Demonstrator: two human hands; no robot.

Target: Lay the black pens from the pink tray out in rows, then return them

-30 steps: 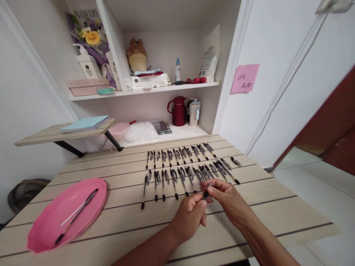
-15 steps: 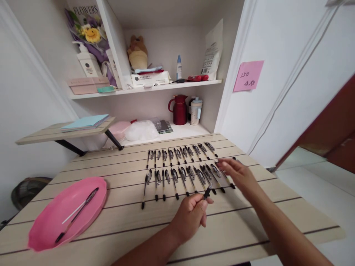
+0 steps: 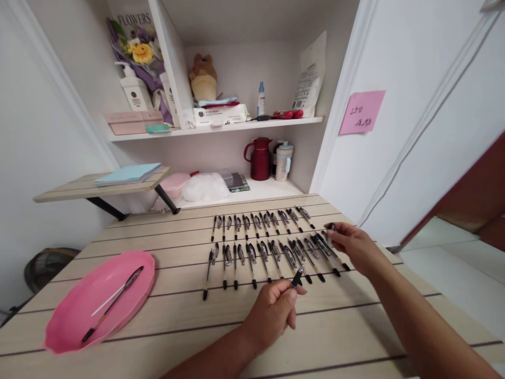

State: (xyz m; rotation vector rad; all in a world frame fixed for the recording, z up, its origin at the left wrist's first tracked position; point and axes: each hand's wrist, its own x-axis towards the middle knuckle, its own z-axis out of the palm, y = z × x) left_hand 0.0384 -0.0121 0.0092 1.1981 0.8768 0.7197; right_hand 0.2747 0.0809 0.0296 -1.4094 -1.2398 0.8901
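In the lower middle, my left hand is closed around an uncapped pen, its silver tip pointing up and away. Over the right end of the rows, my right hand pinches a small black piece that looks like a pen cap; the fingers partly cover it. Two rows of pens with black ends lie on the table, a far row and a near row. Small clear caps with dark clips lie beside many of them. The near row's right end is just under my right hand.
A pink scalloped tray at the left holds a pen and a thin white stick. Behind the wooden table stand a small raised shelf and a white cabinet with a red jug and a cup.
My right hand has moved a little right, and its fingers have closed on the small black piece. My left hand still holds the pen. The view has shifted slightly.
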